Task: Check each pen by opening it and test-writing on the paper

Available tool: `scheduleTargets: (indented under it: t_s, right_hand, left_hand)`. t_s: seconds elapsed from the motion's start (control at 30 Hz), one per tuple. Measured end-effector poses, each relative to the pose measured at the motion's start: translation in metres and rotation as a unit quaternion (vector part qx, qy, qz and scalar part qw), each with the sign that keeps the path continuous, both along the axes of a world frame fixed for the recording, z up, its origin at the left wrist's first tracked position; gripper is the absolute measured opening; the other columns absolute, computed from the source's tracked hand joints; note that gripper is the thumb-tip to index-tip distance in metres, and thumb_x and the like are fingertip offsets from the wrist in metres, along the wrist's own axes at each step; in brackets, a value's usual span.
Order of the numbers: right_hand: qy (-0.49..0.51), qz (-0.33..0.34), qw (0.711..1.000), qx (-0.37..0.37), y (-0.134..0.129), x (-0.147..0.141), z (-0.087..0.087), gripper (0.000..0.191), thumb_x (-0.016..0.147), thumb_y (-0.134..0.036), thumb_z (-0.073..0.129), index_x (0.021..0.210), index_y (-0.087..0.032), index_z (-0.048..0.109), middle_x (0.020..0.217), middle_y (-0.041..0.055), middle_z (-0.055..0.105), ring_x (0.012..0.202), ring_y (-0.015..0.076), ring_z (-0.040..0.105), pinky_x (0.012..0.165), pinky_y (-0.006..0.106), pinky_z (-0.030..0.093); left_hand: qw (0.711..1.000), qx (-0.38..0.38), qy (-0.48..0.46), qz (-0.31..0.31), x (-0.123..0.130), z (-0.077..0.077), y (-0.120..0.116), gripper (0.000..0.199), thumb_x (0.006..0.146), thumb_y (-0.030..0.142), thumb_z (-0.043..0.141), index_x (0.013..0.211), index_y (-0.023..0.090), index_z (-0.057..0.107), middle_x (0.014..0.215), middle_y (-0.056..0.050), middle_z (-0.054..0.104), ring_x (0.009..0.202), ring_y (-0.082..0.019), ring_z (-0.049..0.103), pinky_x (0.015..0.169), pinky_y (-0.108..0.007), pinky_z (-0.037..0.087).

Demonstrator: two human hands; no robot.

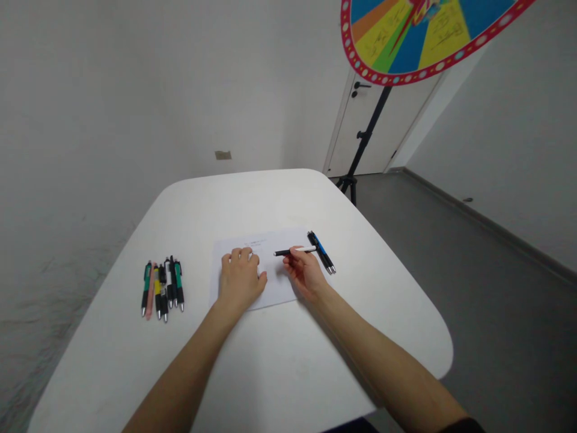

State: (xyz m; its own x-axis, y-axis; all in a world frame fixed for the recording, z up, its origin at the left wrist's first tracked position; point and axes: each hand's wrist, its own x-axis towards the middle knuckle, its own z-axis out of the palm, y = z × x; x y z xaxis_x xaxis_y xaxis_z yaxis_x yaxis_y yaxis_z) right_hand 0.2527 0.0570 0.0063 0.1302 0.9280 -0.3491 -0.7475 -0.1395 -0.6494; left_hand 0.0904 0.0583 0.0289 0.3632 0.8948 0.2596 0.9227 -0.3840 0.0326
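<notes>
My right hand (pixel 305 272) is closed on a black and white pen (pixel 293 251), which lies nearly level above the right part of a white paper sheet (pixel 276 288). The pen's dark end points left. Resting on the left part of the sheet is my left hand (pixel 241 278), palm down with its fingers out, holding nothing. A little dark writing shows near the top of the paper, too small to read. Just right of my right hand lie a blue and black pen (pixel 321 248) and a black pen (pixel 323 257), side by side.
Several pens (pixel 162 290) in green, pink, yellow, white and black lie in a row on the left of the white table (pixel 243 204). Beyond the table's right edge, a colourful prize wheel (pixel 406 45) stands on a black tripod (pixel 367 135) before a white door (pixel 378 138).
</notes>
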Motion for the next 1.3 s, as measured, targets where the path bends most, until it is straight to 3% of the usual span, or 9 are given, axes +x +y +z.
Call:
scheduleTargets:
  t_s: [0.2, 0.4, 0.77, 0.83, 0.93, 1.1, 1.2, 1.3]
  right_hand:
    - [0.006, -0.002, 1.000, 0.001, 0.002, 0.000, -0.004, 0.022, 0.065, -0.016, 0.080, 0.074, -0.019, 0.060, 0.062, -0.0018, 0.066, 0.054, 0.0102, 0.061, 0.047, 0.018, 0.052]
    - [0.009, 0.004, 1.000, 0.012, 0.002, -0.001, -0.005, 0.020, 0.067, -0.016, 0.078, 0.074, -0.020, 0.059, 0.063, -0.0011, 0.066, 0.053, 0.0109, 0.060, 0.046, 0.020, 0.052]
    - [0.008, 0.006, 1.000, 0.006, 0.003, -0.001, -0.006, 0.023, 0.065, -0.017, 0.079, 0.074, -0.020, 0.058, 0.063, -0.0012, 0.067, 0.053, 0.0102, 0.059, 0.045, 0.019, 0.050]
    - [0.008, 0.006, 1.000, 0.005, 0.003, -0.001, -0.007, 0.024, 0.064, -0.017, 0.079, 0.074, -0.020, 0.058, 0.063, -0.0016, 0.068, 0.053, 0.0099, 0.059, 0.046, 0.019, 0.050]
    - [0.012, 0.012, 1.000, 0.005, 0.004, 0.000, -0.008, 0.024, 0.064, -0.018, 0.079, 0.074, -0.021, 0.057, 0.064, -0.0021, 0.068, 0.054, 0.0097, 0.059, 0.048, 0.019, 0.050]
    - [0.012, 0.022, 1.000, 0.006, 0.001, -0.002, -0.006, 0.022, 0.065, -0.019, 0.079, 0.073, -0.020, 0.058, 0.063, -0.0027, 0.065, 0.055, 0.0094, 0.059, 0.049, 0.018, 0.049]
    - [-0.002, 0.035, 0.999, 0.018, -0.001, -0.003, -0.003, 0.021, 0.065, -0.020, 0.078, 0.073, -0.019, 0.059, 0.062, -0.0030, 0.062, 0.056, 0.0099, 0.060, 0.049, 0.019, 0.050]
    - [-0.012, 0.052, 0.998, 0.032, -0.002, -0.002, -0.002, 0.024, 0.064, -0.023, 0.080, 0.074, -0.020, 0.058, 0.063, -0.0042, 0.061, 0.057, 0.0098, 0.060, 0.051, 0.019, 0.050]
  left_hand:
    - [1.000, -0.010, 0.016, -0.013, -0.001, 0.000, 0.002, 0.018, 0.081, 0.023, 0.059, 0.091, 0.016, 0.071, 0.119, -0.016, 0.066, 0.112, -0.036, 0.053, 0.091, -0.051, 0.040]
    - [1.000, -0.010, 0.014, -0.005, -0.007, -0.005, 0.003, 0.016, 0.084, 0.027, 0.059, 0.086, 0.017, 0.072, 0.115, -0.016, 0.067, 0.109, -0.035, 0.053, 0.089, -0.050, 0.039]
    - [0.997, -0.001, 0.075, -0.035, -0.002, -0.014, 0.003, 0.020, 0.091, 0.015, 0.049, 0.097, 0.013, 0.068, 0.107, -0.017, 0.066, 0.104, -0.032, 0.054, 0.088, -0.046, 0.039]
    - [0.999, -0.011, 0.040, -0.031, -0.001, -0.016, 0.004, 0.019, 0.092, 0.014, 0.047, 0.096, 0.013, 0.066, 0.102, -0.016, 0.066, 0.100, -0.031, 0.055, 0.084, -0.044, 0.040]
    - [0.995, -0.042, -0.085, -0.015, -0.001, -0.017, 0.005, 0.018, 0.093, 0.015, 0.044, 0.090, 0.016, 0.062, 0.091, -0.012, 0.066, 0.089, -0.027, 0.057, 0.078, -0.040, 0.043]
    - [0.941, -0.045, -0.335, -0.032, 0.001, -0.009, -0.001, 0.013, 0.091, 0.021, 0.046, 0.085, 0.021, 0.058, 0.080, -0.004, 0.063, 0.079, -0.020, 0.058, 0.074, -0.034, 0.046]
    - [0.916, -0.030, -0.398, -0.038, 0.003, -0.003, -0.006, 0.013, 0.089, 0.026, 0.050, 0.081, 0.022, 0.059, 0.080, -0.003, 0.065, 0.078, -0.019, 0.059, 0.074, -0.033, 0.047]
    - [0.909, -0.019, -0.414, -0.037, 0.004, -0.001, -0.008, 0.014, 0.088, 0.028, 0.052, 0.081, 0.021, 0.061, 0.080, -0.003, 0.067, 0.077, -0.019, 0.060, 0.074, -0.032, 0.048]
